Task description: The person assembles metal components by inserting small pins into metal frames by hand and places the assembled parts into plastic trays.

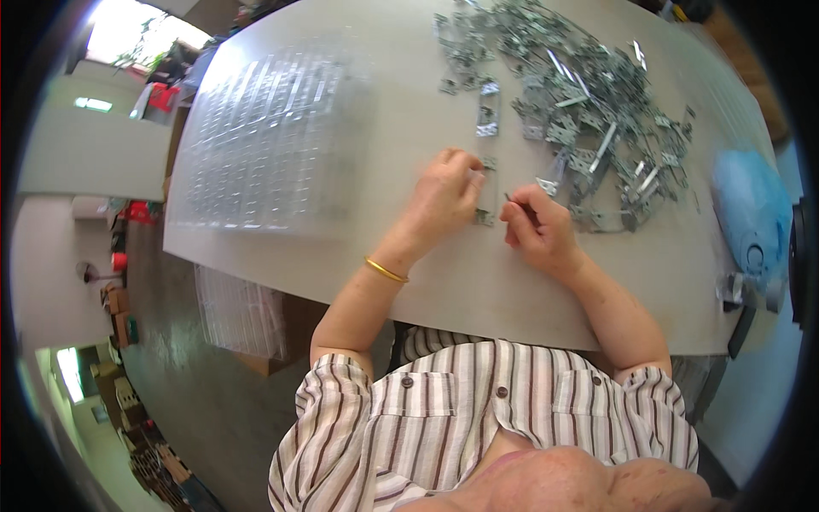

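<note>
A narrow flat metal piece (pixel 485 217) lies lengthwise on the table between my hands, with hole-punched ends. My left hand (pixel 444 194), wearing a gold bangle, is at its left edge with the fingers curled together. Slight blur hides what they pinch. To its right, my right hand (pixel 539 229) is closed, thumb against fingers. A small thin tip sticks out of that grip, too small to name. Just beyond my hands lies a shiny metal bracket (pixel 487 109), and a loose heap of thin metal brackets and strips (pixel 589 128) spreads to the far right.
Stacked clear plastic trays (pixel 264 145) take up the table's left side. A blue plastic bag (pixel 752 213) sits at the right edge. More clear trays (pixel 239 311) stand below the table's left front edge, by a cardboard box (pixel 299 328).
</note>
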`<state>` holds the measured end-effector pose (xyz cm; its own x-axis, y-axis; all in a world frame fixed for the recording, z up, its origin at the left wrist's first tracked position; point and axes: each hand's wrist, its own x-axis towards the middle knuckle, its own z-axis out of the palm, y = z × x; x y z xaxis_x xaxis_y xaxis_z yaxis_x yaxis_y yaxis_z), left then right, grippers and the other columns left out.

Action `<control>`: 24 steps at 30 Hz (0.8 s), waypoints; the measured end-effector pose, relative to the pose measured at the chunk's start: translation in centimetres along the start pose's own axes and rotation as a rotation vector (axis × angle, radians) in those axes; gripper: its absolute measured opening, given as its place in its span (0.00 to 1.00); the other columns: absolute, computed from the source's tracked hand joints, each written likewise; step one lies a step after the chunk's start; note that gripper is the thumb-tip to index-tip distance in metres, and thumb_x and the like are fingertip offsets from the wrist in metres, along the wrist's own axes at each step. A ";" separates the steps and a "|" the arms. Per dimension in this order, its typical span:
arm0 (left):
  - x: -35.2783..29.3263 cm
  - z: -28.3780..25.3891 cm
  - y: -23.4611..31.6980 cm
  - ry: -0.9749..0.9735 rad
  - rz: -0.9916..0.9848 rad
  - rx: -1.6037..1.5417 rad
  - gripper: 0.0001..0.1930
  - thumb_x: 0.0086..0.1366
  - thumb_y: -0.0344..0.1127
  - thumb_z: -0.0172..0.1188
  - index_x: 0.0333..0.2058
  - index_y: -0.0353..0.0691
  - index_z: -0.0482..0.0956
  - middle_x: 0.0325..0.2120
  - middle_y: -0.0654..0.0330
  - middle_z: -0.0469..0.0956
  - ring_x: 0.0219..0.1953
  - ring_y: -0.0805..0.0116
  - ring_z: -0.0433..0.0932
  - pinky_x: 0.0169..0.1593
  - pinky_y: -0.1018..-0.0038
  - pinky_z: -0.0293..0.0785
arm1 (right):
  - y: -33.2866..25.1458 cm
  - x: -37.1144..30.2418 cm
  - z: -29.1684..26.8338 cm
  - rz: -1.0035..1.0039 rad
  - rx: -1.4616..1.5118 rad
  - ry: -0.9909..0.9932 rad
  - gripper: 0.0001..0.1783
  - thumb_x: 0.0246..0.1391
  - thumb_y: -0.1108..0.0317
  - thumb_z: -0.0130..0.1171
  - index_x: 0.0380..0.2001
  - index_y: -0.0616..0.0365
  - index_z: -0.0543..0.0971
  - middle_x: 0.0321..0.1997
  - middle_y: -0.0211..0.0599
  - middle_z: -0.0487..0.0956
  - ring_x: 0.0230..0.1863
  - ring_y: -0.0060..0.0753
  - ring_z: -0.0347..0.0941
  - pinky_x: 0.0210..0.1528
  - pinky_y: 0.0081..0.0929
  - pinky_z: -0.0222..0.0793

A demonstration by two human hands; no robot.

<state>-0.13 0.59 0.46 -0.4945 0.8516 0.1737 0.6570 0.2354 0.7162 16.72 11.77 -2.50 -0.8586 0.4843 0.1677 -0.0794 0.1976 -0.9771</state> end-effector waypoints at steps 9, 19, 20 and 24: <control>-2.5 0.8 0.9 -0.167 -0.028 0.168 0.11 0.65 0.38 0.59 0.33 0.34 0.77 0.32 0.44 0.79 0.38 0.43 0.80 0.41 0.55 0.75 | 1.2 -0.4 -0.2 -0.047 -0.030 -0.011 0.04 0.67 0.72 0.56 0.36 0.60 0.73 0.25 0.29 0.79 0.21 0.16 0.74 0.22 0.17 0.69; -4.6 0.2 0.4 -0.119 0.013 0.132 0.07 0.65 0.32 0.59 0.30 0.35 0.75 0.29 0.47 0.80 0.34 0.43 0.80 0.38 0.55 0.75 | 1.2 -0.1 -0.1 -0.052 -0.066 -0.059 0.05 0.69 0.72 0.52 0.36 0.60 0.71 0.29 0.30 0.78 0.21 0.16 0.72 0.23 0.16 0.67; -5.0 -0.5 0.6 -0.091 0.050 0.107 0.07 0.65 0.30 0.59 0.30 0.34 0.75 0.29 0.47 0.80 0.34 0.44 0.80 0.38 0.56 0.75 | 1.2 -0.1 0.0 -0.049 -0.047 -0.042 0.05 0.68 0.71 0.54 0.36 0.60 0.72 0.28 0.30 0.78 0.20 0.16 0.72 0.23 0.16 0.68; -7.6 -6.2 3.0 0.114 0.170 0.029 0.05 0.65 0.28 0.60 0.31 0.34 0.75 0.30 0.48 0.79 0.32 0.46 0.79 0.37 0.58 0.75 | 1.3 -0.3 0.3 -0.054 -0.076 -0.046 0.05 0.68 0.71 0.55 0.36 0.60 0.71 0.27 0.30 0.78 0.20 0.17 0.72 0.22 0.17 0.68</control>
<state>2.04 -8.13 5.50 -0.4348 0.8223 0.3671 0.7519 0.1072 0.6505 16.70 11.59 -3.88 -0.8766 0.4318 0.2123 -0.0893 0.2877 -0.9536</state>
